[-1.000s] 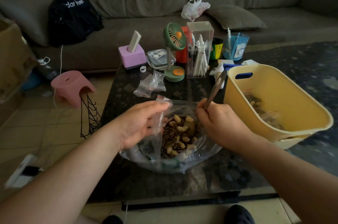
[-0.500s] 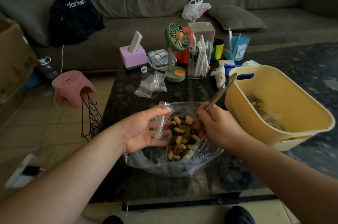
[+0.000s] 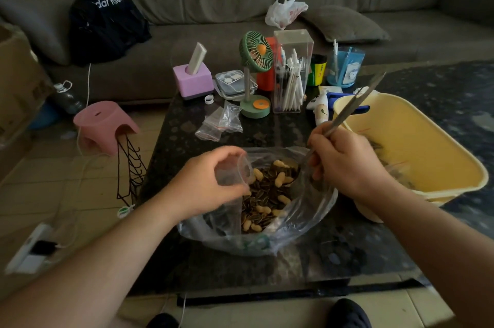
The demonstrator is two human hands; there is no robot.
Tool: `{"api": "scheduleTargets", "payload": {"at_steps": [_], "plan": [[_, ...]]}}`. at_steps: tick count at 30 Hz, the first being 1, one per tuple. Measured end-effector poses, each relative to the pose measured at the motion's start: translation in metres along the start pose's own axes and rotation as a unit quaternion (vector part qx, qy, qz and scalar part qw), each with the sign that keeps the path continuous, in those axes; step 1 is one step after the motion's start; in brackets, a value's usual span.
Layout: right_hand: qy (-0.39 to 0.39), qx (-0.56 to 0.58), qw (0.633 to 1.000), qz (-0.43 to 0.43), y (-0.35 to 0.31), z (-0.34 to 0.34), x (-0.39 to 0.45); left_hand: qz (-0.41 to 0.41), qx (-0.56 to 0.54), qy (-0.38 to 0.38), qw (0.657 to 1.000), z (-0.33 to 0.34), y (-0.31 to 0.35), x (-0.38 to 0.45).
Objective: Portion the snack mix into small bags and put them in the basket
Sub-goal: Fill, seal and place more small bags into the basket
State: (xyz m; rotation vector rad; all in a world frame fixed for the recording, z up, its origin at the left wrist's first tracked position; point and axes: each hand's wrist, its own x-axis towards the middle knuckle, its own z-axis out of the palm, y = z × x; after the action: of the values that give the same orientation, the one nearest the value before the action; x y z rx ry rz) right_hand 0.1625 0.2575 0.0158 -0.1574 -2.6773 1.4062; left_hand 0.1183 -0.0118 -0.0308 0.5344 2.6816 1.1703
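- The left hand (image 3: 211,183) is curled round a small bag (image 3: 235,174), holding its mouth open over the big bag (image 3: 267,223) of snack mix (image 3: 267,191).
- The right hand (image 3: 344,164) grips a metal spoon (image 3: 355,105) by the handle; its bowl dips into the big bag beside the small bag's mouth, so this looks like a scoop in hand. Whether the small bag has anything in it yet I cannot tell.
- The big bag sits open on the dark counter (image 3: 334,255), just in front of the person, with plenty of peanuts and seeds left in it.
- The yellow basket (image 3: 427,145) stands on the right, touching nothing but the counter; a few filled bags seem to lie inside, though they are blurred.
- Spare bags (image 3: 222,124), empty, lie further back near the fan (image 3: 255,60).
- Judged so: some portions done, one under way, several more to fill, seal and drop in the basket.
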Motion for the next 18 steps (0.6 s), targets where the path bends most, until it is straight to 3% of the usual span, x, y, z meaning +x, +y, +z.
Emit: {"api": "scheduleTargets", "payload": {"at_steps": [8, 18], "plan": [[0.054, 0.033, 0.998, -0.031, -0.021, -0.008, -0.009, 0.004, 0.095, 0.035, 0.995, 0.014, 0.003, -0.001], [0.057, -0.11, 0.972, -0.197, -0.027, 0.0, -0.017, -0.027, 0.028, 0.068, 0.997, 0.041, 0.019, 0.002]]}}
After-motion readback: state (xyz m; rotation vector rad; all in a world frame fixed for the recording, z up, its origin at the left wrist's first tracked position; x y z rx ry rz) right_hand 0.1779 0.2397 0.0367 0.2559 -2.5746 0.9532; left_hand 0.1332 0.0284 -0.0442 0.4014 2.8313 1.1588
